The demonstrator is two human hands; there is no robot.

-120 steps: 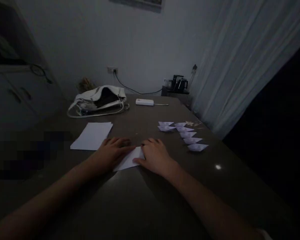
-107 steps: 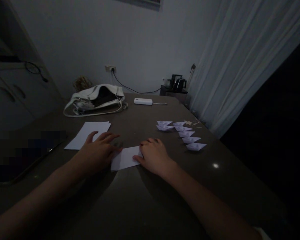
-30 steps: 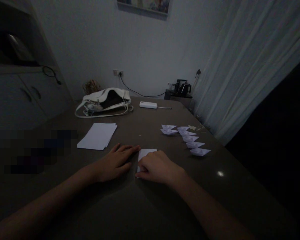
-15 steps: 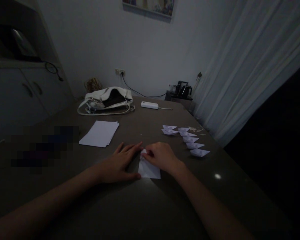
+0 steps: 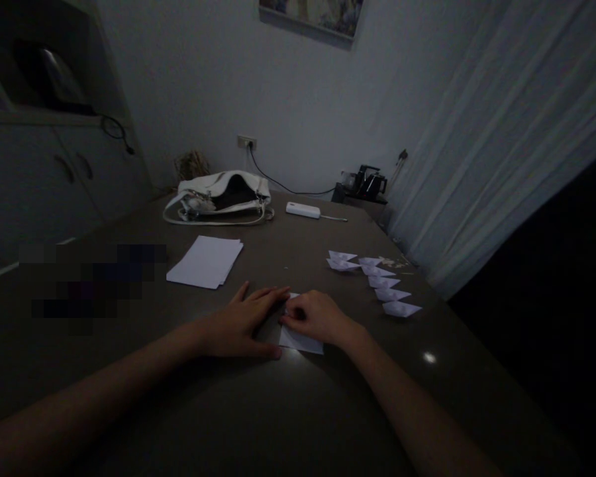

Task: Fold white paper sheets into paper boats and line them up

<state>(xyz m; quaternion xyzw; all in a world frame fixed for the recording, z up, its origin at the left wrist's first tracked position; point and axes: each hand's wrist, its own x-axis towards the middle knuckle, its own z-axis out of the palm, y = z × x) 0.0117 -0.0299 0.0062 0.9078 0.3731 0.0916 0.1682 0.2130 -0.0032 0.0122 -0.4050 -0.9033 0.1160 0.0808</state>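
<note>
A small folded sheet of white paper (image 5: pixel 300 340) lies on the dark table (image 5: pixel 298 411) in front of me. My left hand (image 5: pixel 243 321) rests flat beside the paper's left edge, fingers stretched out and touching it. My right hand (image 5: pixel 315 317) sits on top of the paper with its fingers curled and pinched on a fold near the top edge. Most of the sheet is hidden under that hand.
A stack of white paper (image 5: pixel 206 262) lies at the left. Several folded paper boats (image 5: pixel 377 281) sit in a row at the right. A white handbag (image 5: pixel 218 197) and a white power bank (image 5: pixel 302 210) lie at the far end. A curtain (image 5: pixel 487 146) hangs at the right.
The sheet went from a wide fold to a narrower upright shape. My right hand moved up to the paper's top edge and pinched it, while my left hand stayed flat alongside.
</note>
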